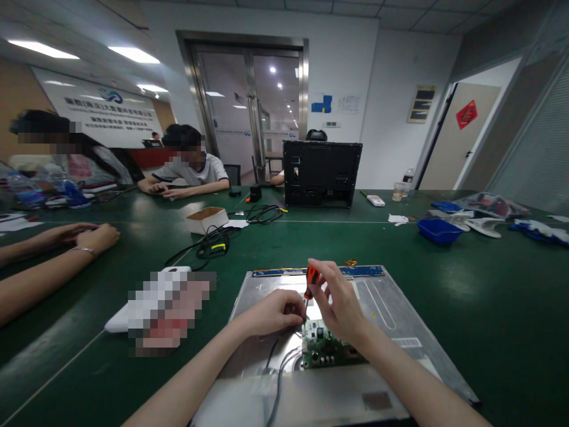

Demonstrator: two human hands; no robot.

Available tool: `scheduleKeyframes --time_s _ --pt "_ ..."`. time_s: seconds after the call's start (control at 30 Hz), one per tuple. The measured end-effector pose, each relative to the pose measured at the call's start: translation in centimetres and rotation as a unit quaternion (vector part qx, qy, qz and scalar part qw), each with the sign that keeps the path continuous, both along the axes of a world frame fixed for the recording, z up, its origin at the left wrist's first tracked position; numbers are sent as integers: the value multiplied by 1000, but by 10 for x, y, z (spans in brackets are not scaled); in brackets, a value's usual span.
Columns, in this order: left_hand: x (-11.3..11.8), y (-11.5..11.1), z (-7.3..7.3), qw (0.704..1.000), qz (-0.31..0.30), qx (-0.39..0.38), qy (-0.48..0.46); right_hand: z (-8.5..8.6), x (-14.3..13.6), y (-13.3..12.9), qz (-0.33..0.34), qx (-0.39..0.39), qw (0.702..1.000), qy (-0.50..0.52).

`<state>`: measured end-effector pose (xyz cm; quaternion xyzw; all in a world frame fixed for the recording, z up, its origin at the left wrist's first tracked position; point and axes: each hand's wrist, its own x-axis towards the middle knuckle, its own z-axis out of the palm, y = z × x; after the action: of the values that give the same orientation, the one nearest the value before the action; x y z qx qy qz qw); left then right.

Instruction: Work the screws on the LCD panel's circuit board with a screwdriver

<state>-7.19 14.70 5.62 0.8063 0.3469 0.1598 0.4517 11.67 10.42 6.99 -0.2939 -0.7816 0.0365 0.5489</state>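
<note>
My right hand (338, 299) holds an orange and black screwdriver (312, 280) by its handle, shaft pointing down. Beside the shaft, my left hand (278, 311) has its fingers pinched together at the edge of a green circuit board (326, 349); what they hold, if anything, is hidden. The board lies on a flat silver metal panel (402, 317) with a blue strip (367, 271) along its far edge. Dark cables (279, 382) run from the board's left side toward the near edge of the panel.
Left of the panel lies a white device (122, 317), partly blurred out. Behind are an open carton (207, 220), coiled black cables (264, 213), a black monitor housing (322, 175) and a blue tray (439, 230). Another person's hands (98, 238) rest at the left; others sit beyond.
</note>
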Motion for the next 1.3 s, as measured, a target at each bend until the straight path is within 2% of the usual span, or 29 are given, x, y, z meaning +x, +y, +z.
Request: scheduleKeyframes --time_s 0.3,0.67,0.83,0.97,1.3 --pt "0 -1 4 1000 2 4 3 -7 -2 2 -11 5 999 42" --pt "0 -1 3 1000 -2 -4 -3 1 0 1 -8 14 1000 8" --pt "0 0 2 1000 -3 -3 -4 -2 1 0 4 -2 1000 8" --pt "0 1 2 1000 -2 -1 4 -5 1 2 -11 -11 999 35" --pt "1 -2 6 1000 1 13 5 5 0 -2 -21 18 999 21"
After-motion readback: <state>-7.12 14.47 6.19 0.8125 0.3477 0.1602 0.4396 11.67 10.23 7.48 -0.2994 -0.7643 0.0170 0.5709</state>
